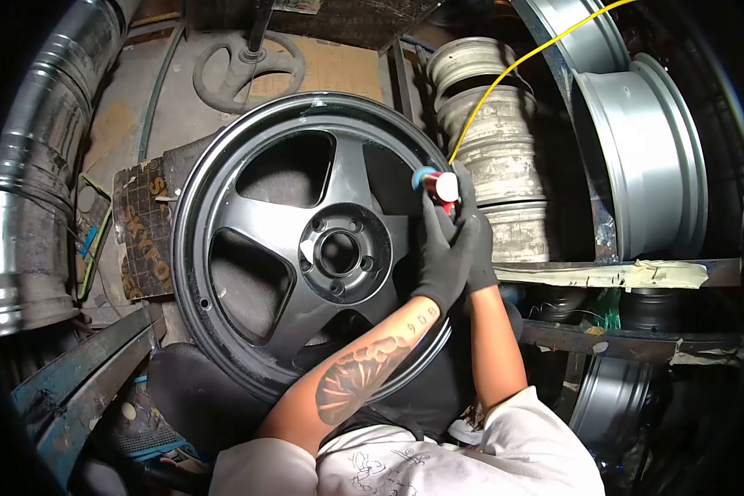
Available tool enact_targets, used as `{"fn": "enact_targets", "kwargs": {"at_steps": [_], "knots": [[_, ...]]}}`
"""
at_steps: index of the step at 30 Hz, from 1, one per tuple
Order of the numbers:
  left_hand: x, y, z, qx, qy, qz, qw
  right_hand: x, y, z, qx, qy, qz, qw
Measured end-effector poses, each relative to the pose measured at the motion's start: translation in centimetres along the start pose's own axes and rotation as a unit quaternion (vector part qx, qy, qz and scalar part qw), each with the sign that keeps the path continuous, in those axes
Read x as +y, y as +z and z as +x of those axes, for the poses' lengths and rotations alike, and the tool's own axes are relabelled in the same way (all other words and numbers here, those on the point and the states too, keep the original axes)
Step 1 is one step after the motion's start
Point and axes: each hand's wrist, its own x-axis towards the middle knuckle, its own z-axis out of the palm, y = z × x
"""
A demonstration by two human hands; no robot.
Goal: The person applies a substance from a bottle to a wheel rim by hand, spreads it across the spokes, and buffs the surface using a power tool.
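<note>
A dark grey five-spoke wheel rim (260, 217) lies face up in front of me, its centre bore and lug holes showing. At its right edge I hold a small red air sander (443, 192) with a light blue round pad, which is at the rim's lip; whether it touches cannot be made out. Both hands wear dark gloves. My left hand (445, 263) is closed around the near side of the sander. Alongside it, my right hand (476, 236) is wrapped around the tool's right side, its fingers partly hidden.
A yellow hose (508, 70) runs from the sander to the upper right. Stacked worn rims (496, 140) stand close on the right, with silver rims (649, 161) on a metal rack beyond. A steering wheel (221, 81) lies at the back. More shiny rims (37, 165) line the left.
</note>
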Motion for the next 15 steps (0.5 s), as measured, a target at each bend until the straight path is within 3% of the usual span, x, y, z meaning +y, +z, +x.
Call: {"fn": "enact_targets", "kwargs": {"at_steps": [3,4,6,9,10,13,15], "knots": [[1.0,-2.0,2.0,-0.027,0.052,-0.002,0.998,-0.1,2.3,1.9,0.065,-0.081,0.022,0.994],[1.1,-2.4,2.0,-0.044,0.022,-0.020,0.999,-0.7,2.2,1.8,0.065,-0.088,0.032,0.993],[1.5,-3.0,1.7,-0.080,-0.038,-0.060,0.994,-0.5,2.4,0.9,0.055,-0.040,0.003,0.998],[-0.5,-1.8,0.0,-0.069,-0.069,0.099,0.990,-0.9,0.0,-1.6,0.036,0.004,0.023,0.999],[-0.3,-0.9,-0.4,-0.050,-0.030,0.161,0.985,-0.6,-0.7,-2.4,0.026,0.020,0.016,0.999],[0.4,0.1,-1.6,-0.145,-0.141,0.178,0.963,0.0,-1.5,-3.4,0.019,0.043,-0.015,0.999],[0.7,0.2,-1.5,-0.126,-0.103,0.196,0.967,0.0,-1.4,-2.3,0.028,0.036,-0.025,0.999]]}}
